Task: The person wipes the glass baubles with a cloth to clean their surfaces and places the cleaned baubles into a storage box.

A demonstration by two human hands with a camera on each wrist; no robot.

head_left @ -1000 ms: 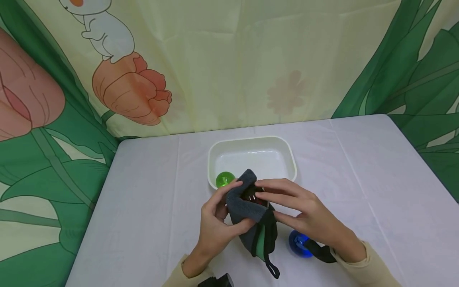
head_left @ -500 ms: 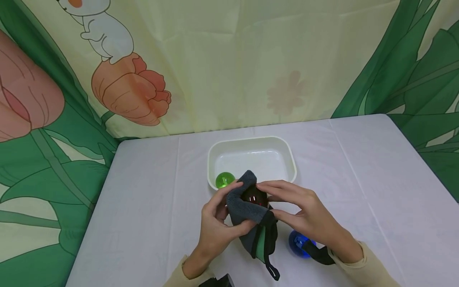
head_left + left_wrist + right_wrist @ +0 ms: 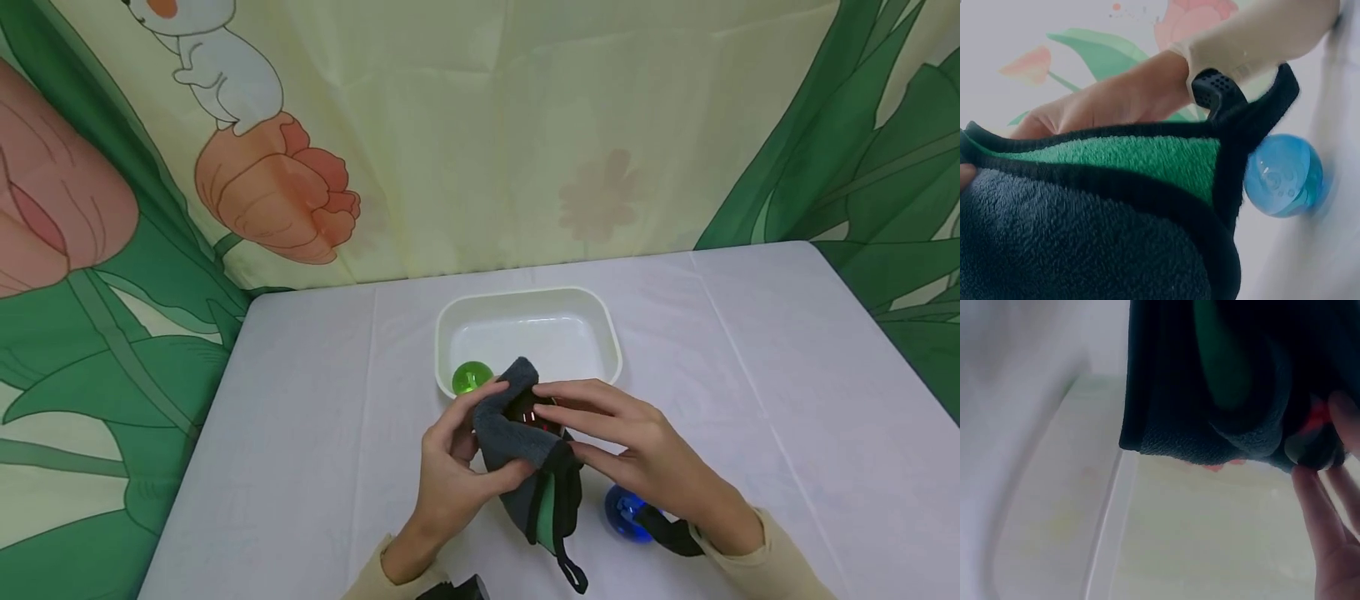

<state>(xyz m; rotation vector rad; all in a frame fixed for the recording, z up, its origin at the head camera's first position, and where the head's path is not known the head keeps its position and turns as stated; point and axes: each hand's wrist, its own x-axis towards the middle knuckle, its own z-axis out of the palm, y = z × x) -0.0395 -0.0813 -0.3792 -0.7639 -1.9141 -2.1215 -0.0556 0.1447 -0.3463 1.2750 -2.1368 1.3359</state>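
Observation:
A dark grey cloth [image 3: 504, 433] with a green reverse, black binding and a hanging loop is folded about a shiny dark red ball [image 3: 529, 417]. From the left, my left hand [image 3: 452, 471] grips the cloth, thumb at the near side and fingers behind. My right hand [image 3: 637, 427] holds the ball's exposed side with its fingertips, thumb by the cloth's black edge. In the right wrist view the ball [image 3: 1305, 442] peeks out between cloth and fingers. The left wrist view is largely filled by the cloth [image 3: 1085, 231], which hides most of the left hand.
A white tray [image 3: 525, 293] stands behind the hands, with a clear green ball [image 3: 471, 375] in its near left corner. Under the right wrist, a clear blue ball [image 3: 624, 512] lies on the white tablecloth [image 3: 315, 433]. A printed curtain [image 3: 465, 150] hangs behind the table.
The right fingers draw back to the ball's edge half a second ago, baring more of it, then reach over it again now. The left hand and cloth stay nearly in place.

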